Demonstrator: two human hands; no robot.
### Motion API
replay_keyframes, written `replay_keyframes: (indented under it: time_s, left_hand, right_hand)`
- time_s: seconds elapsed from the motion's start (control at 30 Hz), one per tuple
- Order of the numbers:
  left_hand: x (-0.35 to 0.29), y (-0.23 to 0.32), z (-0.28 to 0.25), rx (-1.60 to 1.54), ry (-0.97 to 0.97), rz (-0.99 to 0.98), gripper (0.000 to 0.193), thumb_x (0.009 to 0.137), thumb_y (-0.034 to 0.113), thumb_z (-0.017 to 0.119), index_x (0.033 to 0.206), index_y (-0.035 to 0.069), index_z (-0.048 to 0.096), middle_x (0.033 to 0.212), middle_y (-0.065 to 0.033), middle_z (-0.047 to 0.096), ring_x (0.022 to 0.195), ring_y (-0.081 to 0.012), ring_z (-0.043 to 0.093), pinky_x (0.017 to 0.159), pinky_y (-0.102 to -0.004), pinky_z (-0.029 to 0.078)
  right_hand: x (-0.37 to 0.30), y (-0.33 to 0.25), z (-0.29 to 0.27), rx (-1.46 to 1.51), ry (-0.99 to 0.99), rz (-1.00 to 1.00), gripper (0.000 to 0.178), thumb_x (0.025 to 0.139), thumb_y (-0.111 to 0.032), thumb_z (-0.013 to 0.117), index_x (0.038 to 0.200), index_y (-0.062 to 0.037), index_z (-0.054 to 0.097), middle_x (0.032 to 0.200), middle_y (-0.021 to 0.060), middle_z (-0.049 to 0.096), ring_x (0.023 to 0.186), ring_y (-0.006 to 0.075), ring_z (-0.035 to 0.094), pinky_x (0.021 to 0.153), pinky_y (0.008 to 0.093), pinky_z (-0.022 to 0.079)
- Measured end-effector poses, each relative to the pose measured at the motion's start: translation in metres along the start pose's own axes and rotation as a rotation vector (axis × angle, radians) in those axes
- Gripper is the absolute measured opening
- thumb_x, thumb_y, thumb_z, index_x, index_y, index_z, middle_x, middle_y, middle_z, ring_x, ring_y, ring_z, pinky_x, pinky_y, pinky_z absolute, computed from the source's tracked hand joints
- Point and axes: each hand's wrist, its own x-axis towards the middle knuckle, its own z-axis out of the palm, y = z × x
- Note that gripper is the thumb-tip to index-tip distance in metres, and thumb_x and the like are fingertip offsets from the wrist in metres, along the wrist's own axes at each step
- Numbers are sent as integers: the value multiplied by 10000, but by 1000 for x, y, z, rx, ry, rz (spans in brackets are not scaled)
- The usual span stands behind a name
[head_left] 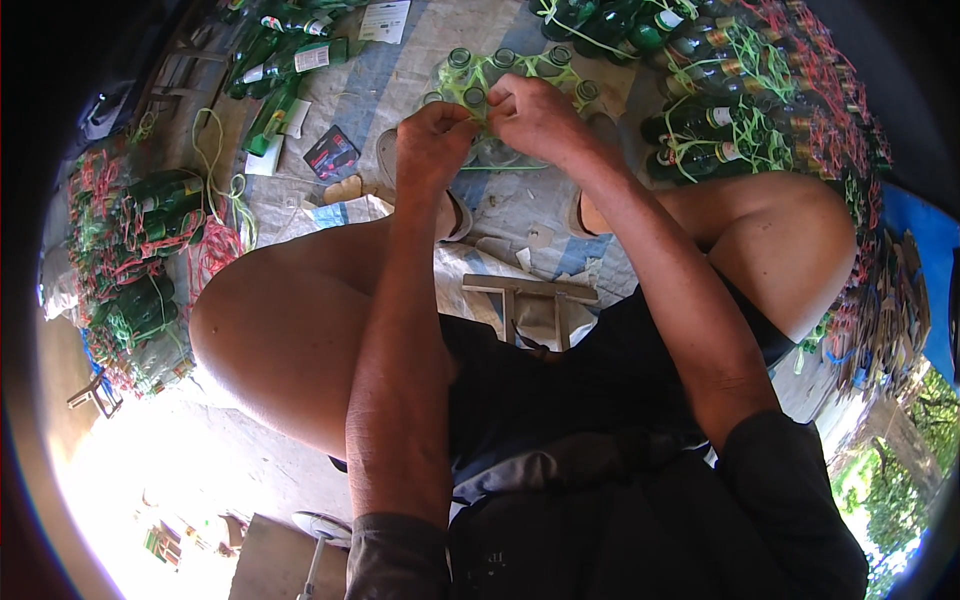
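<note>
On a striped tarp (352, 92), bottles (459, 66) stand vertical, mouths up; left fingers (450, 117) and right fingers (506, 90) pinch green twine (484, 72).

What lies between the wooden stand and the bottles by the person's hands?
In the head view, a few pale scraps lie nearer the wooden stand, with the striped sheet showing beyond them toward the bottles.

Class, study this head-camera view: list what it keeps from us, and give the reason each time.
All in the head view:
- Bright green thin string: whether the fingers grip it is hidden by the left hand and right hand.
- Clear glass bottles: full count, blocked by both hands.
- Dark green glass bottles, upper right: cut off by the top edge.
- White paper labels, upper left: too small to read.
</note>
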Motion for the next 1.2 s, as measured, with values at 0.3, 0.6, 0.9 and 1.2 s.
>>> replay_keyframes:
  time_s: [0.3, 0.6, 0.9, 1.2]
  left_hand:
    - [-3, 0, -5, 9, 13, 29, 163, 788, 68, 705, 921, -27, 704, 800, -83, 716, 699, -106, 636, 633, -251, 497]
    - [2, -6, -3, 109, 26, 62, 177, 785, 84, 705, 927, -21, 705, 814, -102, 721, 719, -145, 666, 669, -275, 521]
    - [1, -5, -4, 131, 47, 72, 199, 744, 128, 718, 895, -2, 721, 820, -145, 732, 739, -227, 712, 702, -329, 547]
    - [-4, 4, -3, -24, -24, -3, 167, 816, 33, 698, 964, -42, 687, 825, -63, 703, 717, -92, 613, 644, -231, 480]
  right_hand:
    - [-14, -19, -4, -65, 3, -59, 129, 721, -170, 685, 810, -79, 700, 773, 159, 685, 753, 348, 673, 661, 432, 522]
    - [-15, -13, 3, -57, 85, -73, 143, 722, -189, 701, 819, -86, 719, 785, 156, 692, 772, 344, 682, 673, 424, 532]
    - [-14, -7, 4, 2, 51, -29, 199, 702, -185, 690, 879, -94, 709, 829, 135, 708, 807, 322, 689, 707, 410, 533]
    - [-12, 1, -5, 75, 3, -102, 225, 740, -149, 634, 932, -46, 691, 862, 186, 695, 836, 334, 685, 742, 413, 530]
